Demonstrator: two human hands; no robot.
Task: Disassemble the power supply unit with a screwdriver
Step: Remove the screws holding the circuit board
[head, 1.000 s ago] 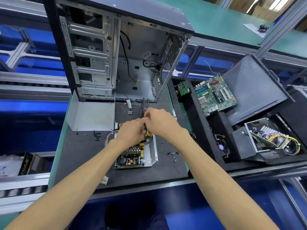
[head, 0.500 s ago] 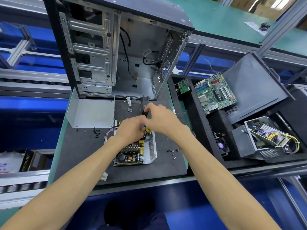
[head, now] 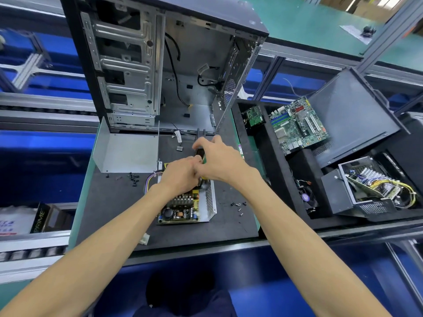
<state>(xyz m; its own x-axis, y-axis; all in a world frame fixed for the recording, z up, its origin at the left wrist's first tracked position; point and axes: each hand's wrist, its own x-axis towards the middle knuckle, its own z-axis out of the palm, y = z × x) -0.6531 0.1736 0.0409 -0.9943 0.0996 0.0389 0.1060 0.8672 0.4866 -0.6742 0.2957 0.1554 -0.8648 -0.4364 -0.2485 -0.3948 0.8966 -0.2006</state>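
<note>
Power supply unit (head: 186, 208): opened, circuit board exposed, on the black table (head: 109, 209) mat before the empty computer case (head: 160, 65) | left hand (head: 180, 175): curled over its far end | right hand (head: 219, 160): grips the screwdriver (head: 201, 154), touching the left | loose screws (head: 239, 208): right of unit

"PRIME" on black box (head: 42, 219)

Both hands over open power supply unit (head: 186, 208), screwdriver (head: 200, 154) gripped

hands (head: 201, 168) hide psu's (head: 183, 209) far end & screwdriver tip.
</note>
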